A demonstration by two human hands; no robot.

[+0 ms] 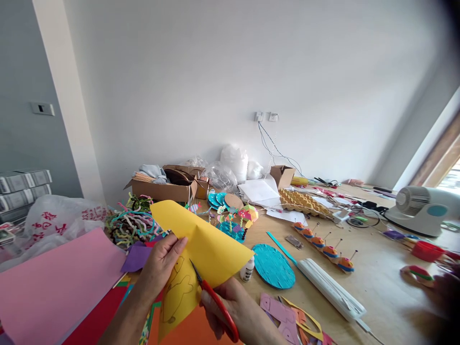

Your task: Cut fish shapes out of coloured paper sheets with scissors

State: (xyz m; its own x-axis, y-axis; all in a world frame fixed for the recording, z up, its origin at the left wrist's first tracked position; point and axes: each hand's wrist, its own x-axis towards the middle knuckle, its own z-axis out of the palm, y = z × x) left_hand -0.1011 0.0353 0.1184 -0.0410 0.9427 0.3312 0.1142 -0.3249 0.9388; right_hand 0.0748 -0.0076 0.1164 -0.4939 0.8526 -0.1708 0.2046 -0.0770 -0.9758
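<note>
Head view: "Where's the yellow paper [215, 247]?"

"Over the table [381, 254], pinched in the left hand [165, 258]; the right hand [237, 303] grips the scissors [214, 294]."

"Cutting tips?"

"Turn the paper, staying just outside the drawn outline [178, 289]."

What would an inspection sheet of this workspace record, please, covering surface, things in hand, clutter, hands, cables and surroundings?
Surface: wood-toned tabletop, crowded, with bare patches on the right.
Things in hand: curled yellow paper bearing a drawn outline; red-handled scissors, blade against the paper.
Clutter: pipe cleaners, pink sheet, blue disc, egg tray, cardboard box.
Hands: left hand grips the paper; right hand holds the scissors.
Cables: dark cables hang below a wall outlet; white power strip lies right of the disc.
Surroundings: pale wall behind; fan at right.
</note>
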